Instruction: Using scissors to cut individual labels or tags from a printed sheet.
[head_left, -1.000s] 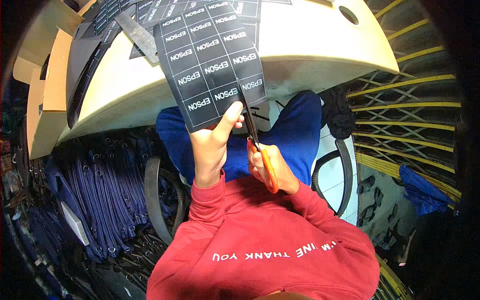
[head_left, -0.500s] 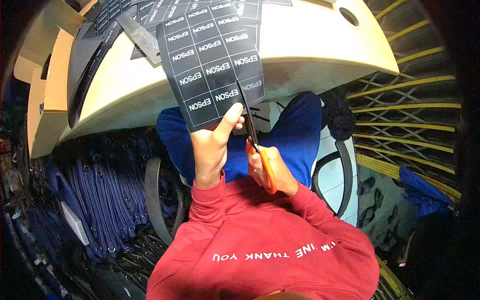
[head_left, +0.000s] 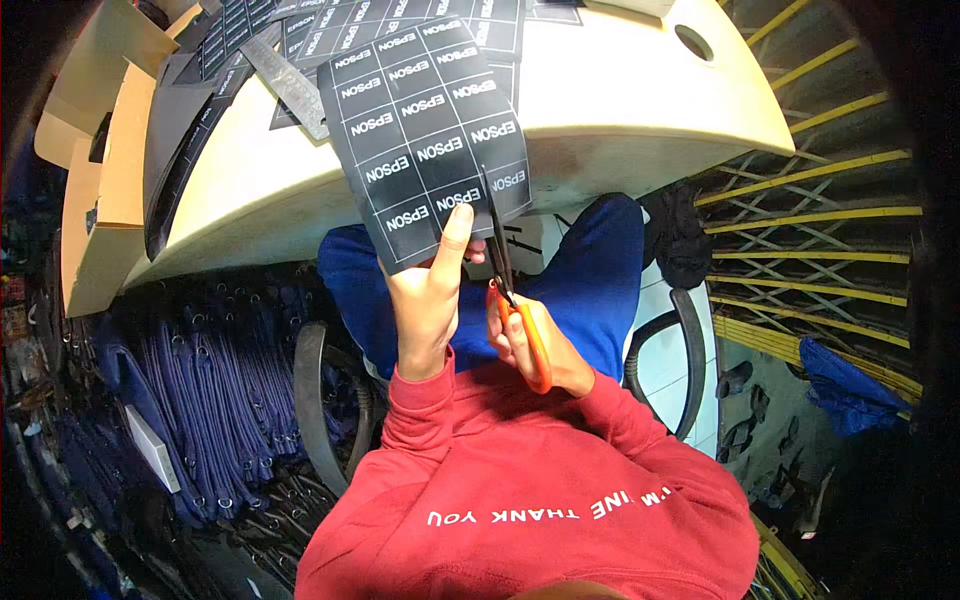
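Seeing black sheet (head_left: 420,145) slightly lower, upper-centre frame; cutting scarcely advanced, I judge: right-edge strip (head_left: 513,196) remains attached. Left hand (head_left: 428,305) grip pinches sheet, right hand (head_left: 545,340) wraps scissors (head_left: 540,358).

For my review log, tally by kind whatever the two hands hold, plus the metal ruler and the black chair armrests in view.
Orange-handled scissors, in the right hand: 1
Black printed sheet, in the left hand: 1
Metal ruler: 1
Black chair armrests: 2
Total: 5
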